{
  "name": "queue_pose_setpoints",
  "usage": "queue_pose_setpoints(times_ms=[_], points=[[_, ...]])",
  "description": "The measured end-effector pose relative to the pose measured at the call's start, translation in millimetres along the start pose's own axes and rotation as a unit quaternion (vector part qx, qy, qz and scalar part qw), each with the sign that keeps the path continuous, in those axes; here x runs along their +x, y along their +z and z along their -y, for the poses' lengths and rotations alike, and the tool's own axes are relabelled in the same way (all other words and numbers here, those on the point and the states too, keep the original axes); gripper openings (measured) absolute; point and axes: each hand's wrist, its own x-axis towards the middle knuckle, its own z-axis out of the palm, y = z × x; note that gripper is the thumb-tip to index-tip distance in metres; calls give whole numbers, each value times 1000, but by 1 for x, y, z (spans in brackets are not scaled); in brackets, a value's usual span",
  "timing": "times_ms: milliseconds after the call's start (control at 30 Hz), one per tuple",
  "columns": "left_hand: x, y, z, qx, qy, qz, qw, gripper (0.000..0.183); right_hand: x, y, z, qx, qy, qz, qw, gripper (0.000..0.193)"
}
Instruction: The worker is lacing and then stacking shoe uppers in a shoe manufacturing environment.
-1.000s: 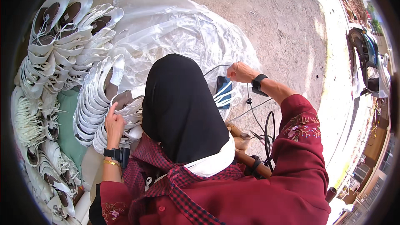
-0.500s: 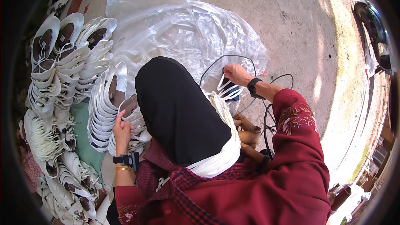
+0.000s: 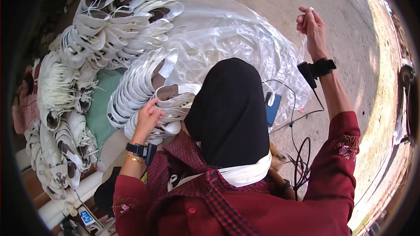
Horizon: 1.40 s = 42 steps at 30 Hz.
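Observation:
My left hand [image 3: 149, 116] is at the near end of a nested row of white shoes [image 3: 138, 87], its fingers bent at the edge of the nearest white shoe [image 3: 175, 91], which has a brown-grey insole. Raised far out to the right, my right hand [image 3: 313, 26] has its fingers pinched together. A thin white shoelace [image 3: 304, 46] hangs from it, the rest hard to follow against the plastic. A bundle of white laces [image 3: 247, 170] lies across my black-clad leg [image 3: 232, 113]. Both wrists wear black straps with small devices.
Stacked white shoes [image 3: 100, 30] fill the left side, with more shoes [image 3: 59, 87] on green cloth [image 3: 105, 100]. Clear plastic sheeting [image 3: 227, 30] covers the ground ahead. A dark blue flat device [image 3: 272, 108] and black cables [image 3: 299, 166] lie right of my leg.
My right hand has swung up and outward from beside the blue device, a lace trailing from it. My left hand remains at the shoes. The whole view has shifted.

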Motion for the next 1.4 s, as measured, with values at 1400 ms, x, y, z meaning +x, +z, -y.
queue_pose_setpoints(times_ms=[1400], points=[[-57,-46,-34,-248,275,-89,924,35,-127,370,92,97,231,590,768,20]])
